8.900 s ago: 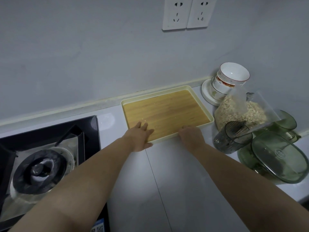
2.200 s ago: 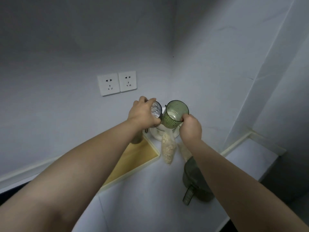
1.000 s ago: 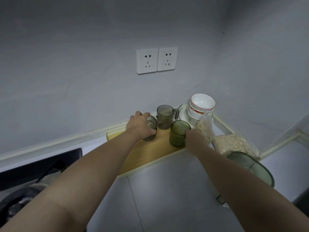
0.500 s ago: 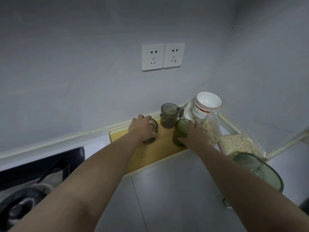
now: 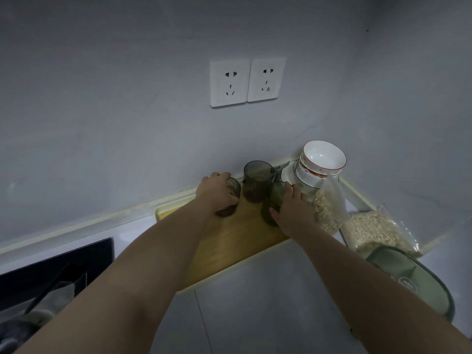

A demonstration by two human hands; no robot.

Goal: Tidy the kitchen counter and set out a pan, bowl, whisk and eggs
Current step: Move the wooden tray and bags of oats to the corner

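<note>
L hand (image 5: 217, 191) wraps the brown cup (image 5: 233, 194), R hand (image 5: 293, 208) wraps the green cup (image 5: 272, 198), both on the tray (image 5: 242, 238). Best bet: seat them flat, snug by the 3rd cup (image 5: 256, 182), release gently. Bowls (image 5: 323, 159) stacked far right, just off the tray.

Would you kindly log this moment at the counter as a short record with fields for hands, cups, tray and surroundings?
left hand: grips a smoky ribbed cup on the tray
right hand: grips a green cup on the tray
third cup: grey, free, upright behind the two
tray: wood-look base, cream rim, against the wall
right of tray: stacked bowls, two bags of oats, green lidded container
left of tray: gas hob
</note>
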